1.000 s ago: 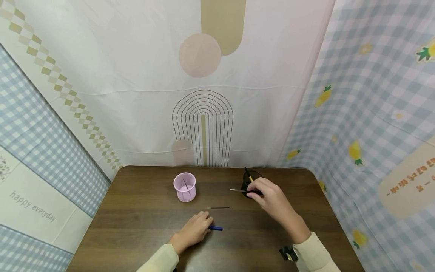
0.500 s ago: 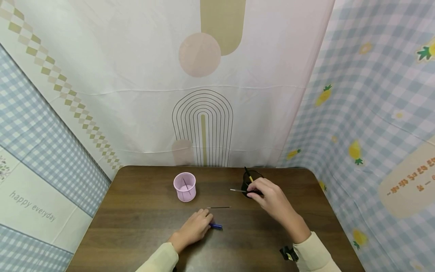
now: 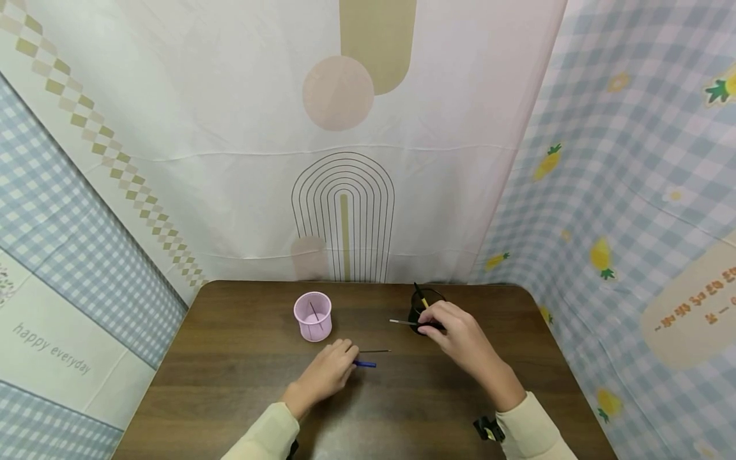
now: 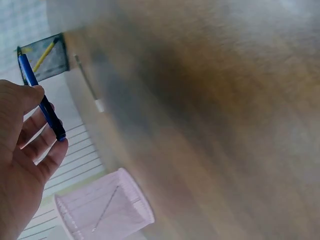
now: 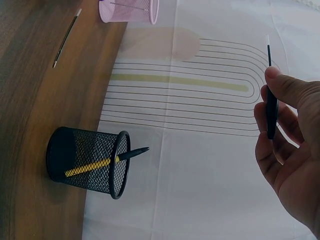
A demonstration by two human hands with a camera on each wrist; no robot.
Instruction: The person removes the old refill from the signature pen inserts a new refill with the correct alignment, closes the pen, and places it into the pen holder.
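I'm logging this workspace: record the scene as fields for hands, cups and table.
Left hand: holds blue pen
Right hand: pinches black pen piece
Pink cup: thin rod leaning inside
Black cup: yellow-and-black pen leaning inside
Table: loose rod lying on it

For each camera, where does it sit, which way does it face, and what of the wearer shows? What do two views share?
Head: on the head, facing forward and down at the table; left hand, right hand and sleeves show.
Left wrist: on that wrist, facing the blue pen and table; left hand shows.
Right wrist: on that wrist, facing the black pen and cloth; right hand shows.
Shared: both wrist views show pink mesh cup and black mesh holder.
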